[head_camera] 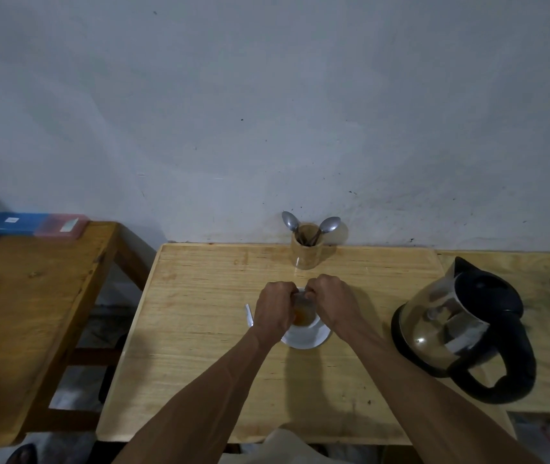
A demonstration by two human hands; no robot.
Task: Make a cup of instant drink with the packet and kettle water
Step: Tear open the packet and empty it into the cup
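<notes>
Pale wall behind a wooden table [200, 329]; cup [303, 321] on a saucer [303, 341] at centre, brownish powder or liquid inside, kettle [461, 326] well apart to its right, spoons in a holder [306, 249] by the wall. Left hand [273, 308] and right hand [332, 301] are both curled closed over the cup, pinching a small pale thing, probably the packet [300, 298], though it is mostly hidden. Step judged: emptying the packet; next calls for freeing a hand for the kettle handle.
</notes>
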